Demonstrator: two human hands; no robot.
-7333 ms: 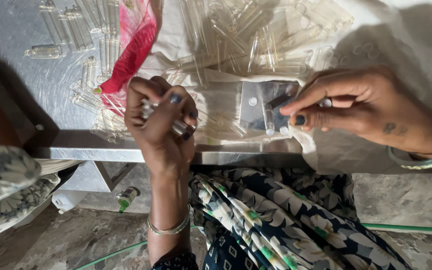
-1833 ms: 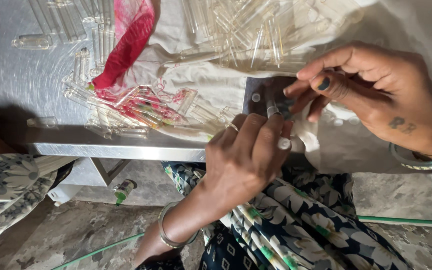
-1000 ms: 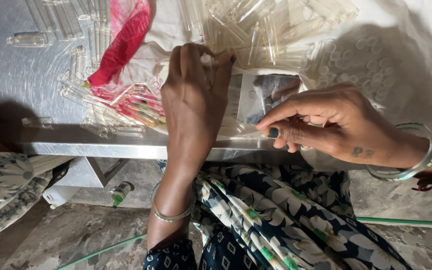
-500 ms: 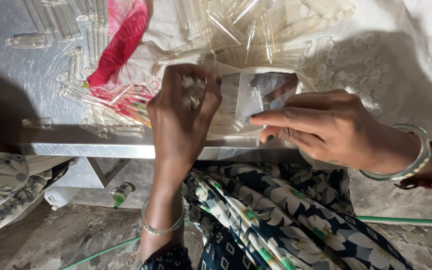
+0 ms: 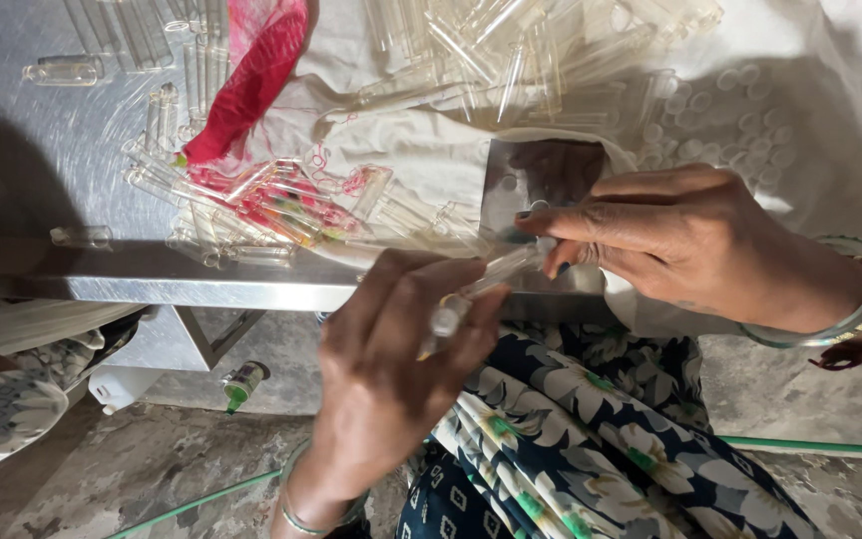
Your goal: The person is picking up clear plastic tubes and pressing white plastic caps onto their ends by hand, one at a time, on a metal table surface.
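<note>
Bright daylight glares off the metal table (image 5: 72, 284), hard shadows fall left, and edges blur slightly.

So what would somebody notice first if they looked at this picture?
Probably the two hands in the middle: the left hand and right hand hold a thin clear glass tube between them at the edge of the shiny metal table. Behind them a big heap of clear tubes lies on white cloth, and a bright pink-red cloth stands out at the top left.
</note>
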